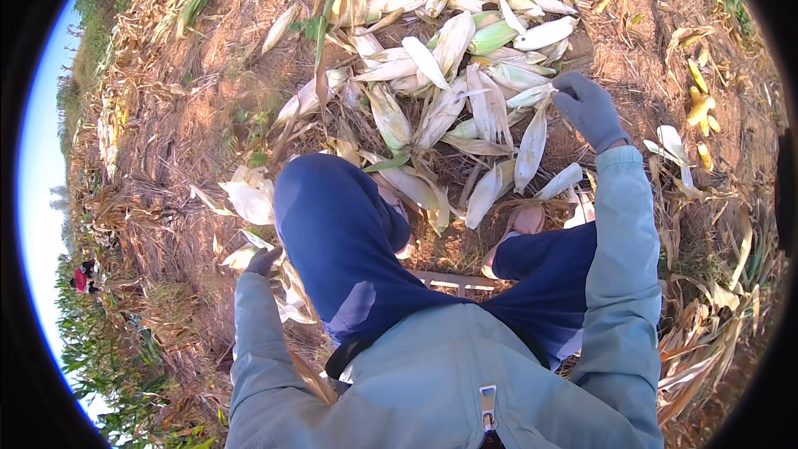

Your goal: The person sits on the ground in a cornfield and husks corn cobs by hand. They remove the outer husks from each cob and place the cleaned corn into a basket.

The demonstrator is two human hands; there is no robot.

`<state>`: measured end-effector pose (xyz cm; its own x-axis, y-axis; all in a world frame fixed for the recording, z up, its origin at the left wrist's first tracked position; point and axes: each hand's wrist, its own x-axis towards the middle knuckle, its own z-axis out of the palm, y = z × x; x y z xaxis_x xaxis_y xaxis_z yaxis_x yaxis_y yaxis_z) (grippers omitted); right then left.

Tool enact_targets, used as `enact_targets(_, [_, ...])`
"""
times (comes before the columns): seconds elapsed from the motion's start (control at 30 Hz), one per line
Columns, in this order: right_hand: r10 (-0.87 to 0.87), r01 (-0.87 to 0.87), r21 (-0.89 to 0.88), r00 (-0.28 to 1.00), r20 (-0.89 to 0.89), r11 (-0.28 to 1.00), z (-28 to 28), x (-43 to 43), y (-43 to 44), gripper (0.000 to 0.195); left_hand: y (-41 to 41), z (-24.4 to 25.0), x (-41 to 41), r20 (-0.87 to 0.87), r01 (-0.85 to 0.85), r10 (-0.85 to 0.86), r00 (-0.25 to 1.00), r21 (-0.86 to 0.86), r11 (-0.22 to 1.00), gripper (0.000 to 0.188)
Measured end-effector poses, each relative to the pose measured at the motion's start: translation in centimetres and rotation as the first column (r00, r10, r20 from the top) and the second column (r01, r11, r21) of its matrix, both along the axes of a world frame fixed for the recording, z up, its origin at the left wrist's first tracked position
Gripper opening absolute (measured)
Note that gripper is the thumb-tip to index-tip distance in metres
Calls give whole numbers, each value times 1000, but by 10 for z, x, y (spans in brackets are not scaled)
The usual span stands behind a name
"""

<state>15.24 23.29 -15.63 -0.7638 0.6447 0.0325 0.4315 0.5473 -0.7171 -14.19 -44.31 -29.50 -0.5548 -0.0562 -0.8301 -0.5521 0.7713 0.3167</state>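
A large pile of corn ears (449, 50) in pale, dry husks lies on the soil before me; a few husks are greenish. My right hand (586, 109), in a grey glove, is at the right edge of this pile. Its thumb and fingertips pinch the end of one husk-covered ear (530, 96). Low at the left, beside my bent knee, is my left hand (265, 260), gloved as well. It is against some loose pale husks (242, 257); its fingers are mostly hidden, so I cannot tell whether it grips them.
Several bare yellow cobs (701, 106) lie to the right, near a peeled white husk (671, 142). More yellow cobs (117, 118) are far left. Under me is a low stool frame (458, 280). Standing corn plants (106, 349) and a person in red (81, 277) are at the left.
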Motion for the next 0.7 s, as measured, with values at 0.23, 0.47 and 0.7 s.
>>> enact_targets(0.23, [697, -551, -467, 678, 232, 692, -133, -82, -139, 31, 23, -6, 90, -106, -246, 285, 953, 282, 927, 42])
enact_targets(0.47, [483, -296, -406, 715, 506, 864, -212, -80, -222, 62, 90, 61, 96, -413, -210, 351, 841, 347, 914, 23])
enact_targets(0.7, [454, -198, -466, 708, 541, 862, -227, -88, -212, 69, 161, 104, 54, -546, -109, 428, 720, 521, 847, 20])
